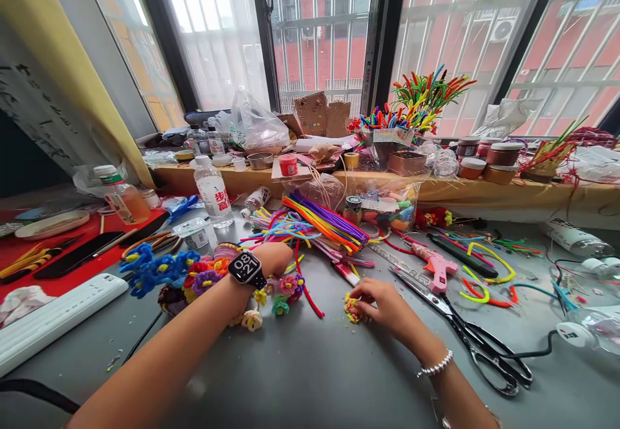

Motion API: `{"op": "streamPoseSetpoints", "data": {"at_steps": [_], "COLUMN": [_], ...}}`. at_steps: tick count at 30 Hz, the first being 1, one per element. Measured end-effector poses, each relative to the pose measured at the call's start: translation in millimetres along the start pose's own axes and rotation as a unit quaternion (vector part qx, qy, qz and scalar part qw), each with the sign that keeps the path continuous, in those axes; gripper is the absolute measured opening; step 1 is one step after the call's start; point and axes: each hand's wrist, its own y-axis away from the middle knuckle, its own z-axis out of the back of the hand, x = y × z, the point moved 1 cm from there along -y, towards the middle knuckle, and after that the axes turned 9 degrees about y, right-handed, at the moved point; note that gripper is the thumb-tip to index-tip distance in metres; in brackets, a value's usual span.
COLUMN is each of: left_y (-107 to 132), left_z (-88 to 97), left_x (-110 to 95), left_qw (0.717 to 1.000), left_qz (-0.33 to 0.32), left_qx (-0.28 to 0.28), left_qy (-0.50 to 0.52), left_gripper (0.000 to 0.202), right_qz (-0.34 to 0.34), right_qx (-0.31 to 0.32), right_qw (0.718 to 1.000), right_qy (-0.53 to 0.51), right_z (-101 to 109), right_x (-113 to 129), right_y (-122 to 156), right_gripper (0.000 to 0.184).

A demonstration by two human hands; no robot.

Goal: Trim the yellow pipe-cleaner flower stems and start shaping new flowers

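At the surface (pixel 320 377), the right hand (pixel 380 301) curls over yellow-pink clippings (pixel 351 313), left hand (pixel 276 258) beside pipe cleaners (pixel 332 222); I can't tell either grip's state.

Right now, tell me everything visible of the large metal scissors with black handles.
The large black-handled metal scissors lie flat on the grey tabletop, right of your bare right hand, not touching it. Their silvery blades point away from you and leftward; the two looped handles are nearer and slightly apart. A black cord seems to touch one handle.
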Motion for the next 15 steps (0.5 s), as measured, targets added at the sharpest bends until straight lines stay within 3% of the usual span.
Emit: {"op": "streamPoseSetpoints", "data": {"at_steps": [3, 9, 13, 15], "left_y": [7.8, 11.1, 8.3, 8.3], "left_z": [8.0, 13.7, 14.7, 16.5], "left_x": [-6.3, -10.7, -6.7, -5.9], "left_qw": [0.994, 0.98, 0.982, 0.989], "left_qz": [0.073, 0.128, 0.121, 0.09], "left_qx": [0.045, 0.089, 0.086, 0.057], "left_qy": [-0.064, -0.126, -0.12, -0.102], "left_gripper": [0.009, 0.01, 0.01, 0.007], "right_qz": [0.0, -0.001, -0.013, -0.016], "right_qx": [-0.006, -0.015, -0.011, -0.01], "right_qw": [1.0, 1.0, 1.0, 1.0], "right_qy": [-0.003, 0.007, 0.014, 0.019], "right_z": [0.2, 0.8, 1.2, 1.5], "right_x": [-0.8, -2.5, -2.2, -1.9], "right_y": [0.6, 0.3, -0.3, -0.4], "right_gripper": [0.016, 0.017, 0.017, 0.017]}}
